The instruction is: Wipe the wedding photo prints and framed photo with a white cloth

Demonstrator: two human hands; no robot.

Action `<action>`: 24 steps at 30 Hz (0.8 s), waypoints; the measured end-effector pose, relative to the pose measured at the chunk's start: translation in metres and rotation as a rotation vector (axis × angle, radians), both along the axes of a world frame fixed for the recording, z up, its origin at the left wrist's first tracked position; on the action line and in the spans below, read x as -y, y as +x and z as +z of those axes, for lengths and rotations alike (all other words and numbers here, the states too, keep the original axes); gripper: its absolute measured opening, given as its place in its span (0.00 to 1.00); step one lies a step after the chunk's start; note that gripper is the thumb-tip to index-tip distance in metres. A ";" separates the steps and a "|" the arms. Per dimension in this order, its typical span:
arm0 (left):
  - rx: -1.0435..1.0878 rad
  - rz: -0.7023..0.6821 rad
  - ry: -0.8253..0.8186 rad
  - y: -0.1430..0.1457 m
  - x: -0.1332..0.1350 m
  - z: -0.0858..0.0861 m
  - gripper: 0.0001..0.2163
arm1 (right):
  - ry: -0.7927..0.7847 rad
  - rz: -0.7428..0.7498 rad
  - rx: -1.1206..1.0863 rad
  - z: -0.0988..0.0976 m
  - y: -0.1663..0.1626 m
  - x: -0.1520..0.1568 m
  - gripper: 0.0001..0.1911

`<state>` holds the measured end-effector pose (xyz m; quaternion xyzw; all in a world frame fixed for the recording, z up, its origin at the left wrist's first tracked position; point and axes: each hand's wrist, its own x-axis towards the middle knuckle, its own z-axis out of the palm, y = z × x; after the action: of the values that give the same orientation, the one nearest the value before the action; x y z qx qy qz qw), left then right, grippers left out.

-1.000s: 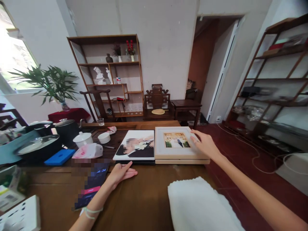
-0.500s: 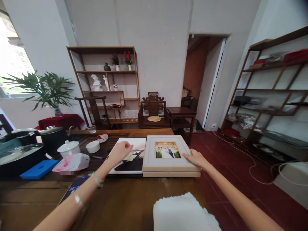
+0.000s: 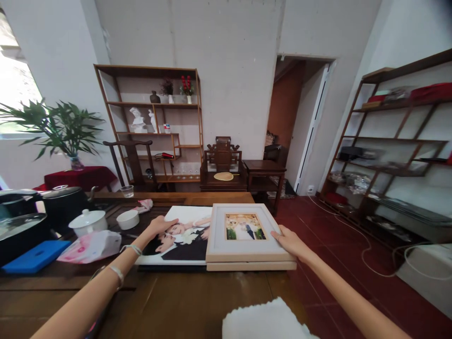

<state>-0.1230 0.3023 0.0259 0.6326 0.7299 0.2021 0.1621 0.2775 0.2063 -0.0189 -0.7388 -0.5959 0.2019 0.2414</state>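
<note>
A large wedding photo panel (image 3: 187, 252) lies on the wooden table, with a black layer under its near edge. My left hand (image 3: 158, 228) is at its left edge, thumb stretched over the picture and the other fingers mostly hidden. Overlapping or abutting its right side is a pale picture frame (image 3: 217, 235) with a small couple's photo in the middle, on top of a second pale frame (image 3: 247, 266). My right hand (image 3: 291, 242) grips the top frame's right edge, thumb on the front and fingers out of sight below. Bracelets circle my left wrist.
At left are a blue box (image 3: 37, 256), a crumpled pink-white bag (image 3: 90, 246), a lidded white bowl (image 3: 88, 222), a small white cup (image 3: 127, 219) and a dark kettle (image 3: 67, 207). White foam-like material (image 3: 264, 320) is in front. Shelves (image 3: 148, 104) stand behind.
My left hand has moved left from the middle of the photo panel to its left edge, uncovering the faces. My right hand stays on the frame. The view has shifted slightly.
</note>
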 end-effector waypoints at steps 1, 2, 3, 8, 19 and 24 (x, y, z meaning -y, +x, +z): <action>-0.042 -0.008 0.020 0.003 0.002 0.002 0.17 | -0.010 -0.005 0.026 0.001 0.000 -0.001 0.16; -0.084 -0.023 0.046 0.008 0.005 0.004 0.18 | -0.021 -0.009 0.053 0.001 0.001 -0.002 0.15; -0.124 -0.046 0.074 0.014 0.008 0.007 0.19 | -0.032 -0.012 0.079 0.002 0.001 -0.003 0.15; -0.228 -0.306 0.048 0.071 0.020 0.014 0.22 | -0.078 -0.035 0.205 0.011 0.004 -0.005 0.16; -0.347 -0.378 0.023 0.135 0.037 0.017 0.12 | -0.024 -0.168 0.393 0.036 -0.024 0.018 0.14; -0.182 -0.373 0.182 0.135 0.064 0.052 0.15 | 0.125 -0.213 0.420 0.074 -0.014 0.053 0.17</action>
<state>0.0116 0.2384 0.0777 0.7842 0.5906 0.1758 0.0724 0.2631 0.1532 0.0546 -0.8070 -0.5630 -0.0201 0.1774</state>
